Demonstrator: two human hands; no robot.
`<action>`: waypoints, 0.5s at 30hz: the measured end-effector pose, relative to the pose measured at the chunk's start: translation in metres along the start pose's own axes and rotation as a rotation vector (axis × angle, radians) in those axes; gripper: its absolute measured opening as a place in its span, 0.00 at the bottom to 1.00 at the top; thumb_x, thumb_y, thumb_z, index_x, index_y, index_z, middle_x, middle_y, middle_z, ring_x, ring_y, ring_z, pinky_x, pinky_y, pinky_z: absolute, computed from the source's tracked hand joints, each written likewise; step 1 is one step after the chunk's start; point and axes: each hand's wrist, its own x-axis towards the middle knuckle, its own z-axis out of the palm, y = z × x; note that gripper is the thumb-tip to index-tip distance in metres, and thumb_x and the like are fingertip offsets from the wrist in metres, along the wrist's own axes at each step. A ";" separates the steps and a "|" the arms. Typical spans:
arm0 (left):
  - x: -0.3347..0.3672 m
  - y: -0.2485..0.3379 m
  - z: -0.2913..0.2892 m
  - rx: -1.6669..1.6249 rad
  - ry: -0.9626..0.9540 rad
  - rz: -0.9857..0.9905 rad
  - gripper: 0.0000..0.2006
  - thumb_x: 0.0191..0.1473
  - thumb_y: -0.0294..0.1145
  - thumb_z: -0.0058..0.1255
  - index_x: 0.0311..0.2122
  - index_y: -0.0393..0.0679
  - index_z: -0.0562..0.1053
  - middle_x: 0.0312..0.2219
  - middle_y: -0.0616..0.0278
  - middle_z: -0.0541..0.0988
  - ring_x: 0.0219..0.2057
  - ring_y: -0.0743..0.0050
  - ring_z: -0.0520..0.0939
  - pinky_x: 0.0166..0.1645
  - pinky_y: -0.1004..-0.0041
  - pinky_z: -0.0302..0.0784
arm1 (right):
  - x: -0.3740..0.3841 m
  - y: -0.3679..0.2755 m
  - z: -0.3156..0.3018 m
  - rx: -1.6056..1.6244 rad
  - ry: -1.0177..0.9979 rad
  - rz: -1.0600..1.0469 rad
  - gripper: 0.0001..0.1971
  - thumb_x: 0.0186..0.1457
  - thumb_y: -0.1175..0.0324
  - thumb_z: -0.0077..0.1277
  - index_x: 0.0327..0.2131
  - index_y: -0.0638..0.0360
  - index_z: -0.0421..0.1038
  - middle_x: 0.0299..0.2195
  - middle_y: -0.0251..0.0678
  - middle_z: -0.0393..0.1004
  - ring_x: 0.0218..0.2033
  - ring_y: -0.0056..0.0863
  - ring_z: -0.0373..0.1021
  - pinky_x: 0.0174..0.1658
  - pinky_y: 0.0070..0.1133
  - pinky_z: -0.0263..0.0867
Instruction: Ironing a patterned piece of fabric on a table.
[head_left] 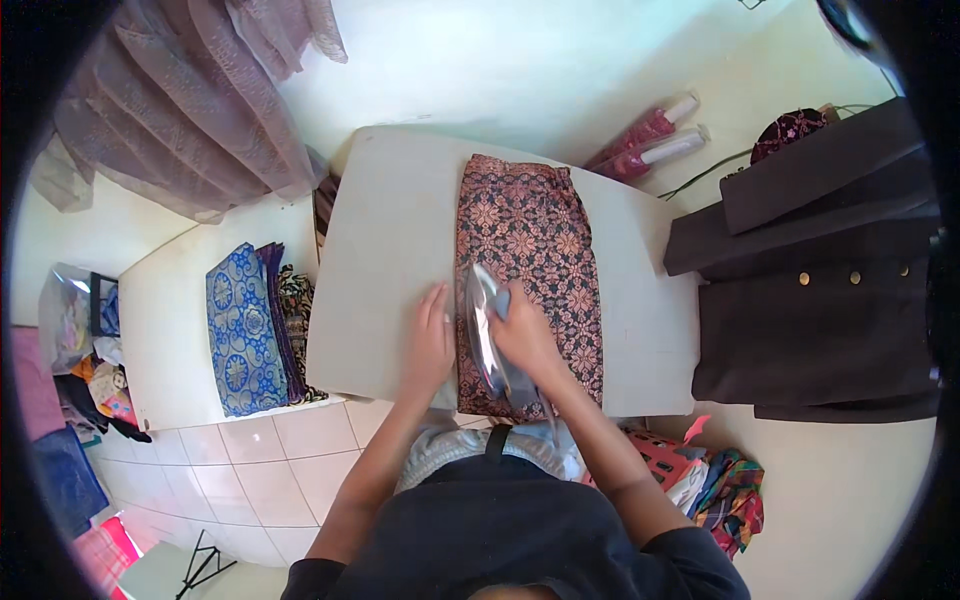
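Note:
A folded cloth with a dark ground and pink-copper flower pattern lies lengthwise on the pale table. My right hand is closed around the handle of a clothes iron. The iron rests along the cloth's left edge, its tip pointing away from me and its shiny side facing left. Just left of the iron, my left hand lies flat with fingers stretched out, on the table beside the cloth's edge. Whether its fingertips touch the cloth I cannot tell.
Left, a lower white table bears folded patterned cloths. A dark jacket with gold buttons hangs at the right. Bundled clothes sit below the table's right corner. Two wrapped rolls stand behind. A curtain hangs far left.

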 end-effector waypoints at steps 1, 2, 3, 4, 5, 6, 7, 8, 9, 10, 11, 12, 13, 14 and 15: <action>0.000 -0.001 -0.001 -0.042 0.040 -0.007 0.22 0.55 0.21 0.32 0.56 0.37 0.57 0.55 0.50 0.60 0.56 0.52 0.62 0.60 0.64 0.56 | 0.018 -0.007 0.001 0.016 0.009 0.024 0.19 0.49 0.66 0.51 0.42 0.63 0.59 0.29 0.60 0.71 0.34 0.57 0.69 0.38 0.42 0.64; 0.001 -0.001 0.000 -0.040 0.036 -0.005 0.22 0.55 0.21 0.32 0.56 0.37 0.57 0.55 0.50 0.60 0.56 0.52 0.62 0.60 0.64 0.56 | 0.038 -0.014 0.003 -0.005 0.054 -0.016 0.19 0.49 0.66 0.50 0.42 0.64 0.59 0.29 0.60 0.71 0.34 0.57 0.69 0.38 0.42 0.64; 0.002 -0.003 0.003 -0.057 0.032 -0.009 0.22 0.55 0.21 0.31 0.56 0.36 0.57 0.55 0.49 0.60 0.56 0.52 0.62 0.60 0.65 0.56 | 0.061 -0.020 0.004 -0.027 0.100 -0.053 0.19 0.49 0.67 0.50 0.42 0.65 0.59 0.29 0.60 0.72 0.33 0.57 0.69 0.37 0.42 0.65; 0.002 -0.002 0.004 -0.072 0.026 -0.012 0.22 0.55 0.21 0.30 0.56 0.36 0.57 0.55 0.49 0.60 0.57 0.52 0.62 0.60 0.65 0.56 | 0.088 -0.023 0.006 -0.028 0.153 -0.087 0.19 0.48 0.67 0.50 0.42 0.66 0.59 0.29 0.60 0.72 0.33 0.57 0.69 0.37 0.41 0.65; 0.003 0.000 0.005 -0.071 0.019 -0.006 0.22 0.55 0.21 0.30 0.56 0.36 0.57 0.55 0.49 0.60 0.57 0.52 0.62 0.60 0.65 0.56 | 0.114 -0.023 0.008 -0.029 0.207 -0.121 0.19 0.48 0.67 0.50 0.41 0.67 0.59 0.29 0.59 0.72 0.33 0.57 0.69 0.37 0.41 0.66; 0.005 0.003 0.005 -0.089 0.006 -0.003 0.21 0.56 0.22 0.29 0.56 0.36 0.57 0.55 0.49 0.60 0.57 0.52 0.62 0.60 0.65 0.56 | 0.142 -0.023 0.006 0.003 0.178 -0.107 0.20 0.46 0.69 0.51 0.41 0.70 0.58 0.28 0.60 0.72 0.32 0.57 0.69 0.36 0.41 0.66; 0.006 0.003 0.005 -0.105 -0.005 -0.002 0.21 0.56 0.22 0.29 0.56 0.36 0.58 0.55 0.48 0.61 0.57 0.52 0.61 0.60 0.66 0.56 | 0.160 -0.024 0.006 0.037 0.146 -0.096 0.21 0.44 0.70 0.51 0.40 0.72 0.58 0.27 0.61 0.71 0.31 0.56 0.70 0.35 0.41 0.66; 0.007 0.001 0.005 -0.104 -0.011 0.006 0.21 0.56 0.22 0.29 0.56 0.36 0.58 0.55 0.48 0.61 0.57 0.52 0.61 0.60 0.66 0.56 | 0.164 -0.027 0.009 0.040 0.155 -0.092 0.21 0.44 0.70 0.51 0.40 0.72 0.58 0.27 0.61 0.71 0.31 0.56 0.70 0.35 0.41 0.66; 0.007 -0.001 0.006 -0.087 -0.012 0.026 0.20 0.56 0.23 0.29 0.56 0.35 0.58 0.55 0.48 0.61 0.57 0.52 0.62 0.60 0.66 0.56 | 0.166 -0.028 0.010 0.017 0.138 -0.080 0.21 0.44 0.70 0.51 0.40 0.72 0.58 0.27 0.60 0.71 0.31 0.56 0.70 0.36 0.41 0.66; 0.008 -0.003 0.006 -0.067 -0.011 0.044 0.20 0.57 0.23 0.29 0.55 0.35 0.59 0.55 0.48 0.61 0.57 0.52 0.62 0.60 0.66 0.56 | 0.168 -0.029 0.010 -0.004 0.117 -0.070 0.21 0.44 0.69 0.51 0.40 0.71 0.58 0.27 0.60 0.71 0.32 0.56 0.70 0.36 0.40 0.67; 0.006 -0.004 0.004 -0.062 -0.010 0.044 0.20 0.57 0.23 0.29 0.55 0.35 0.59 0.55 0.48 0.61 0.57 0.52 0.62 0.60 0.66 0.56 | 0.156 -0.032 0.009 0.000 0.115 -0.073 0.21 0.44 0.69 0.51 0.40 0.71 0.58 0.27 0.60 0.71 0.32 0.56 0.70 0.36 0.40 0.67; 0.004 -0.005 0.002 -0.066 -0.015 0.012 0.20 0.55 0.22 0.31 0.55 0.35 0.59 0.54 0.47 0.62 0.56 0.51 0.62 0.60 0.64 0.56 | 0.132 -0.027 0.008 -0.032 0.099 -0.144 0.21 0.45 0.69 0.50 0.41 0.71 0.58 0.27 0.60 0.71 0.31 0.56 0.70 0.35 0.40 0.67; 0.004 -0.002 0.002 -0.080 -0.027 -0.011 0.21 0.54 0.22 0.33 0.55 0.34 0.59 0.53 0.47 0.62 0.55 0.49 0.63 0.59 0.63 0.57 | 0.103 -0.021 0.000 -0.071 0.092 -0.205 0.21 0.46 0.69 0.49 0.42 0.70 0.58 0.27 0.60 0.72 0.31 0.55 0.70 0.35 0.40 0.67; 0.005 0.001 -0.001 -0.082 -0.034 -0.005 0.21 0.54 0.22 0.33 0.55 0.34 0.59 0.53 0.47 0.62 0.55 0.49 0.63 0.59 0.63 0.57 | 0.076 -0.014 -0.005 -0.108 0.068 -0.154 0.21 0.47 0.68 0.50 0.43 0.66 0.58 0.27 0.58 0.72 0.31 0.55 0.70 0.35 0.41 0.66; 0.007 0.003 -0.001 -0.075 -0.039 0.003 0.20 0.55 0.22 0.33 0.55 0.35 0.59 0.53 0.47 0.62 0.55 0.51 0.63 0.60 0.64 0.56 | 0.048 -0.001 -0.009 -0.148 0.045 -0.099 0.20 0.47 0.67 0.50 0.44 0.62 0.58 0.27 0.57 0.73 0.30 0.54 0.70 0.34 0.43 0.65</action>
